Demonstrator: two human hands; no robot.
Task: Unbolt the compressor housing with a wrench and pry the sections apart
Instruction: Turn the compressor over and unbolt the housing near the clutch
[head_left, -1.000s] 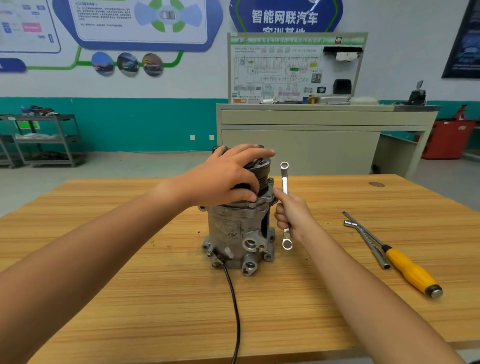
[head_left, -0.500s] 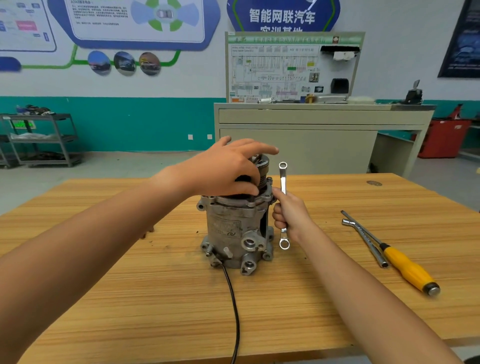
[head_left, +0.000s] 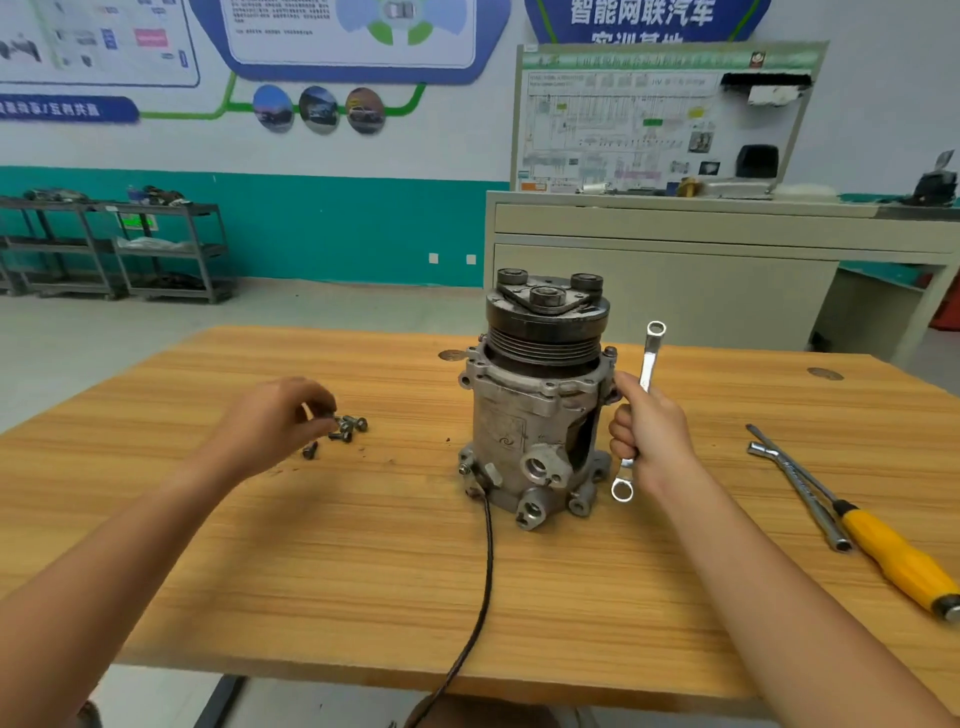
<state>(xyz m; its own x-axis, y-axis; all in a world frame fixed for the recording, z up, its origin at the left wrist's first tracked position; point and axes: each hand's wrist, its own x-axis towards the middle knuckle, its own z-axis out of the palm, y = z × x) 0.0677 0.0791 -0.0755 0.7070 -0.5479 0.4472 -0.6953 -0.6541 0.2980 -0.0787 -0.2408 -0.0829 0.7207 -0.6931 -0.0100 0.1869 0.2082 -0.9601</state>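
Note:
The grey compressor (head_left: 511, 421) stands upright mid-table with its black pulley (head_left: 545, 325) on top and a black cable (head_left: 487, 571) running from its base toward me. My right hand (head_left: 652, 436) grips a silver ring wrench (head_left: 650, 353) upright, right beside the housing's right side. My left hand (head_left: 275, 423) is low over the table left of the compressor, fingers curled. Its fingertips pinch a bolt at the edge of a small pile of loose bolts (head_left: 347, 428).
A yellow-handled screwdriver (head_left: 901, 564) and a bent socket wrench (head_left: 800, 491) lie on the wooden table (head_left: 337, 571) at the right. Behind the table stand a beige cabinet (head_left: 675, 270) with a display board, and metal shelves (head_left: 119, 249) at the far left.
My left hand has left the pulley top and moved down left to the bolts on the table, uncovering the pulley. The right hand still holds the wrench beside the housing.

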